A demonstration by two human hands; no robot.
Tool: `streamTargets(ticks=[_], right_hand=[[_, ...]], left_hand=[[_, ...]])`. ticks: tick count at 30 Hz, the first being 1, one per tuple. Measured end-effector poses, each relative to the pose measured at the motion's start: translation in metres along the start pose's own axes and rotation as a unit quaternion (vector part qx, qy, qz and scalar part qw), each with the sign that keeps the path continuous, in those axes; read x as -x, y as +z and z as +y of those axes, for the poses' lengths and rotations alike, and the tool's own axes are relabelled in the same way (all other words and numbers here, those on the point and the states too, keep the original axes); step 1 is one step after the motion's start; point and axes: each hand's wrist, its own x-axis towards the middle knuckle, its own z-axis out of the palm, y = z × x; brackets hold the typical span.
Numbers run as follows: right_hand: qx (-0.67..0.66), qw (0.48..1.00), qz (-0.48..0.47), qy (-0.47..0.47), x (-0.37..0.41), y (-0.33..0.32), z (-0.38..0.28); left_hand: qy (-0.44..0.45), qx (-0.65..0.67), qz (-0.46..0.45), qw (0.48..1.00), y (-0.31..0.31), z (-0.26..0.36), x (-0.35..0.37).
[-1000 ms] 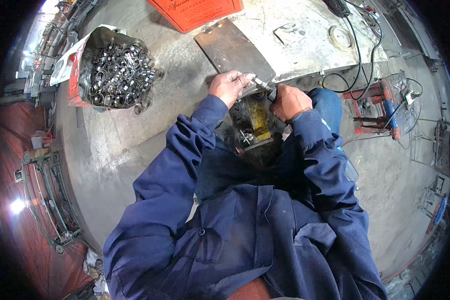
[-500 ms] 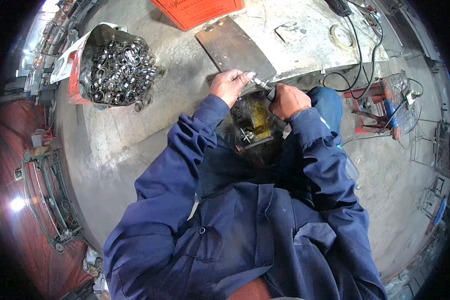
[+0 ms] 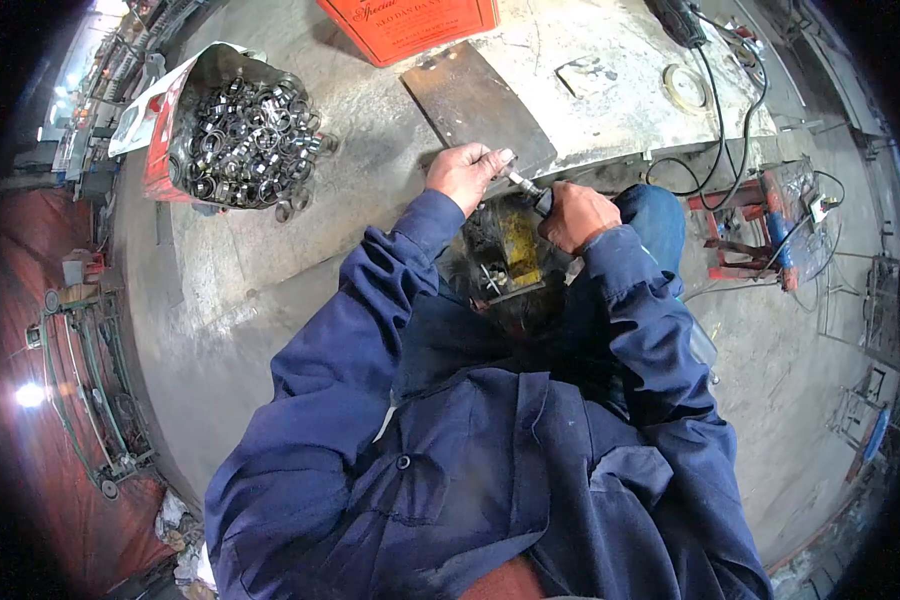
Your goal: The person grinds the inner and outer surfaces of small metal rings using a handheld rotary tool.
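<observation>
My right hand [image 3: 580, 217] is wrapped round a hand tool with a dark body and a slim silver nose [image 3: 523, 184], perhaps a small die grinder. The nose points up and left at my left hand [image 3: 465, 178]. Thumb and fingers of that hand are pinched together at the tool's tip, on something small that I cannot make out. Both hands are just past the near edge of a dark metal plate [image 3: 478, 95]. Below them, between my knees, is a worn yellow block [image 3: 520, 248] with small metal bits beside it.
At left lies a cut-open can [image 3: 160, 155] full of metal rings [image 3: 255, 140], some spilling out. A red-orange box [image 3: 410, 25] stands at the back. A corded black tool [image 3: 676, 22], a flat ring [image 3: 685, 87] and looping cable lie right. A red-and-blue stand [image 3: 770, 225] is further right.
The view has shifted slightly, so the can, plate and box appear a little lower and further right. Both hands keep their hold, with the tool still at my left fingertips.
</observation>
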Motion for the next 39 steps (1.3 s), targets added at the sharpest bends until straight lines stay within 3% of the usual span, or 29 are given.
streamTargets(ticks=[7,10,15,20,22,24,25,27,28,31,33,34,35,37,39], right_hand=[[0.001,0.999,0.018,0.036,0.024,-0.017,0.011],[-0.013,0.997,0.037,0.067,0.033,-0.024,0.017],[-0.03,0.995,0.041,0.09,0.032,-0.024,0.029],[-0.032,0.994,0.098,0.033,0.022,0.003,0.056],[-0.033,0.993,0.106,0.035,0.029,-0.01,0.037],[-0.025,0.996,0.066,0.059,0.032,-0.019,0.026],[-0.021,0.995,0.064,0.068,0.033,-0.024,0.022],[-0.013,0.994,0.077,0.071,0.035,-0.023,0.024],[-0.013,0.994,0.093,0.059,0.033,-0.021,0.025],[-0.052,0.991,0.12,0.03,0.04,-0.025,0.022],[-0.055,0.992,0.112,0.008,0.033,-0.017,0.038],[-0.048,0.993,0.109,-0.007,0.031,-0.013,0.043],[-0.051,0.993,0.105,-0.01,0.031,-0.013,0.039],[-0.044,0.993,0.11,-0.004,0.034,-0.02,0.031],[-0.05,0.994,0.099,-0.005,0.029,-0.017,0.036]], left_hand=[[-0.065,-0.084,-0.016,0.994,-0.013,0.017,-0.01],[-0.017,-0.062,-0.005,0.998,-0.007,0.008,-0.012],[-0.02,-0.094,-0.012,0.995,-0.001,0.003,-0.015],[-0.006,-0.12,-0.015,0.993,-0.022,0.039,-0.022],[0.128,-0.102,0.039,0.986,-0.053,0.044,-0.077],[0.127,0.03,0.052,0.99,-0.1,0.124,-0.091],[0.174,-0.035,0.127,0.976,-0.124,0.136,-0.113],[0.17,-0.086,0.222,0.956,-0.161,0.167,-0.109],[0.305,-0.144,0.274,0.901,-0.182,0.165,-0.111],[0.185,-0.162,0.295,0.923,-0.219,0.135,-0.066],[0.097,-0.315,0.233,0.915,-0.233,0.099,-0.037],[0.091,-0.32,0.22,0.917,-0.235,0.069,-0.025],[0.1,-0.4,0.197,0.889,-0.241,0.035,-0.017],[-0.018,-0.464,0.224,0.856,-0.238,-0.015,0.008],[-0.076,-0.487,0.269,0.828,-0.249,-0.087,0.017]])
